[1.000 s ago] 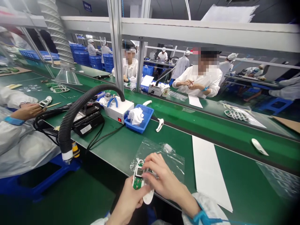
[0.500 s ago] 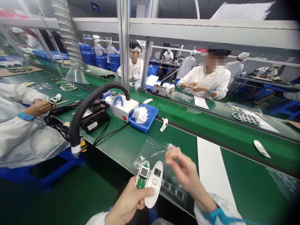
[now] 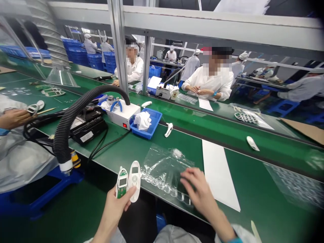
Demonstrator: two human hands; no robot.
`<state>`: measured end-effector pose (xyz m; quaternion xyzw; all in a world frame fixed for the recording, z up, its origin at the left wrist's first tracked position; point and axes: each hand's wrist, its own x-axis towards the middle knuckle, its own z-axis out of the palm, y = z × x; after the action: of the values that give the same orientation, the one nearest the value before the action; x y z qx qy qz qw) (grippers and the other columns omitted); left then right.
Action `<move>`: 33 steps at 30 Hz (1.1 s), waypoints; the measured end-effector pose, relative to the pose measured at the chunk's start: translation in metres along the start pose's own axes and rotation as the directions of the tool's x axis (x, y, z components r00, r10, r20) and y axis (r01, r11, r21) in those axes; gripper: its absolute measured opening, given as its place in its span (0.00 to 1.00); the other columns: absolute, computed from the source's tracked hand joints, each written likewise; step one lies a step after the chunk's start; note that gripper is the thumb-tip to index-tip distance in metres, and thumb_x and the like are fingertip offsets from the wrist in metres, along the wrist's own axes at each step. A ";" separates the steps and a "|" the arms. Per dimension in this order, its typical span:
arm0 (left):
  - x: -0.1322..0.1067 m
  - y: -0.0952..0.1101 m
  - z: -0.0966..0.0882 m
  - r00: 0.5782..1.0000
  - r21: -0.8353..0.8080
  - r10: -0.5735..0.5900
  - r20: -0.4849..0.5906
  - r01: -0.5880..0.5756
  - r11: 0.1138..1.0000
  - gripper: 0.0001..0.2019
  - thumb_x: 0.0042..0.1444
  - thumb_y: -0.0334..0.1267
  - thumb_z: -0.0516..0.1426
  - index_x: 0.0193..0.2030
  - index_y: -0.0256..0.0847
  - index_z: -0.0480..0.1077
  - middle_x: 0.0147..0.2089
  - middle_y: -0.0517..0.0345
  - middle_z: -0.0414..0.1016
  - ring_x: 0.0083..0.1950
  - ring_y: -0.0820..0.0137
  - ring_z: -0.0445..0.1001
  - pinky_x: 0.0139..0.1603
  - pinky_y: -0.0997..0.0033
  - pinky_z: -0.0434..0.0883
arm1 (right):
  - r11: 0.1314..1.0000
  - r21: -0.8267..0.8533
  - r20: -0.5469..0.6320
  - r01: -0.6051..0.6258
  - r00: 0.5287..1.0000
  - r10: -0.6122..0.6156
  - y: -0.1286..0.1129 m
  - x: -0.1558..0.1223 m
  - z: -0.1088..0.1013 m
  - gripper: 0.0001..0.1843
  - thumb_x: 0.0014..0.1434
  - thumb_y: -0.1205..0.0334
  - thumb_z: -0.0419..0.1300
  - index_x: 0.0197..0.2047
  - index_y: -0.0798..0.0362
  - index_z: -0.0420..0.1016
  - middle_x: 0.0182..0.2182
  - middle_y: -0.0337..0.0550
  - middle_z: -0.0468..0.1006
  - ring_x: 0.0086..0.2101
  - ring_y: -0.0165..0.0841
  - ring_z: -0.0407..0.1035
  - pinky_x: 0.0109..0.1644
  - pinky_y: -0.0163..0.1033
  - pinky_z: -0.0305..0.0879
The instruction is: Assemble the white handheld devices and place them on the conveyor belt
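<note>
My left hand point(image 3: 114, 210) is closed around two parts held side by side, off the near edge of the green bench: a white shell with a green circuit board and small screen point(image 3: 122, 182), and a white front cover point(image 3: 134, 180). My right hand point(image 3: 198, 193) rests on the bench with its fingers curled down on a clear plastic bag point(image 3: 164, 166), beside a strip of small clear pieces point(image 3: 165, 186) along the bag's near edge. What the fingertips hold, if anything, is hidden.
A white paper sheet point(image 3: 217, 173) lies right of the bag. A blue bin with white cloth point(image 3: 146, 122), a white box with a red light point(image 3: 123, 115) and a black corrugated hose point(image 3: 73, 116) stand to the left. Loose white shells point(image 3: 168, 129) lie on the conveyor. Co-workers sit opposite and at my left.
My right hand left the two parts, rose, then came down onto the plastic bag. My left hand separated the cover from the board shell and moved them left.
</note>
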<state>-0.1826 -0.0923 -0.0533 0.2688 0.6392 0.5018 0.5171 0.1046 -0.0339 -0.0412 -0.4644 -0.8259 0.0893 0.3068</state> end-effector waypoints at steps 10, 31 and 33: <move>0.011 -0.003 0.003 0.987 0.310 0.159 0.031 -0.160 0.937 0.20 0.41 0.53 0.67 0.35 0.39 0.74 0.23 0.64 0.67 0.25 0.70 0.63 0.26 0.73 0.61 | 0.966 -0.175 -0.084 0.188 0.975 -0.205 -0.022 -0.093 0.015 0.18 0.61 0.80 0.51 0.50 0.57 0.71 0.34 0.48 0.75 0.36 0.37 0.67 0.39 0.46 0.61; 0.000 -0.029 -0.042 0.987 0.288 -0.105 -0.119 0.135 0.948 0.26 0.30 0.56 0.69 0.16 0.43 0.59 0.14 0.67 0.58 0.20 0.72 0.56 0.25 0.70 0.55 | 0.952 -0.174 0.000 0.253 0.966 -0.257 -0.052 -0.116 0.007 0.06 0.62 0.69 0.56 0.39 0.54 0.75 0.25 0.42 0.77 0.25 0.33 0.67 0.32 0.42 0.61; 0.004 -0.032 -0.053 0.975 0.229 -0.144 -0.171 0.182 0.956 0.25 0.29 0.54 0.70 0.16 0.43 0.59 0.14 0.67 0.59 0.21 0.72 0.56 0.24 0.70 0.56 | 0.963 -0.128 -0.058 0.236 0.968 -0.245 -0.048 -0.113 0.001 0.05 0.60 0.69 0.57 0.39 0.54 0.74 0.25 0.41 0.75 0.26 0.33 0.66 0.32 0.42 0.60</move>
<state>-0.2276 -0.1192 -0.0864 0.2372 0.7534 0.3944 0.4697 0.1127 -0.1529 -0.0690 -0.3813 -0.8683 -0.0155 0.3168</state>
